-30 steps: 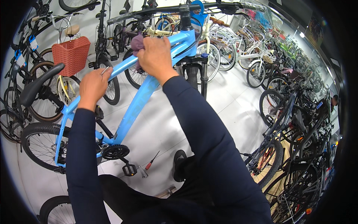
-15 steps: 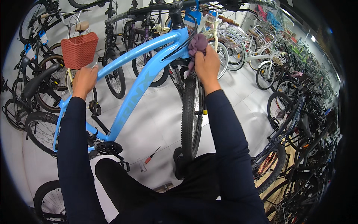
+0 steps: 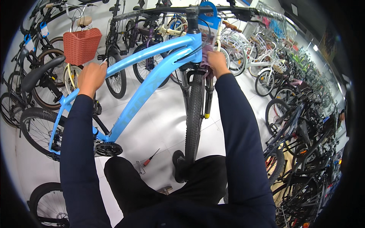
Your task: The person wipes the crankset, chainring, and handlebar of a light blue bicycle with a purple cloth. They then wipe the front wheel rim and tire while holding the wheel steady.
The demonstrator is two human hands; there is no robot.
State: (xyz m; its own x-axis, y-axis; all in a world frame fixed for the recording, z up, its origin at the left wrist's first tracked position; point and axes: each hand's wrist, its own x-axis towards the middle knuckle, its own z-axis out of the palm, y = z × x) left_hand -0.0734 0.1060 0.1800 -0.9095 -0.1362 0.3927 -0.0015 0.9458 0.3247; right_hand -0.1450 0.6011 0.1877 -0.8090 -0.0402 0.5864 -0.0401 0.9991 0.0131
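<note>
A light blue bicycle frame (image 3: 138,100) stands in front of me, its front wheel (image 3: 194,114) between my feet. My left hand (image 3: 92,78) is closed over its top tube, near the seat end; a thin pale tip shows by the fingers, too small to name. In my right hand (image 3: 217,62) a purple cloth (image 3: 207,57) is bunched and pressed against the right side of the head tube, just above the fork. Black cables run close beside the cloth. Above, the black handlebar (image 3: 159,12) stretches across, with a blue tag (image 3: 209,21) hanging behind the stem.
On the white floor lie a red-handled screwdriver (image 3: 151,158) and a metal wrench (image 3: 140,168). A bicycle with a reddish woven basket (image 3: 82,45) stands left. Many bicycles crowd the right side and back. A loose-looking wheel (image 3: 49,205) is at lower left.
My right hand has moved the cloth down and to the right, from the front cables onto the side of the head tube. My left hand has shifted slightly forward along the top tube.
</note>
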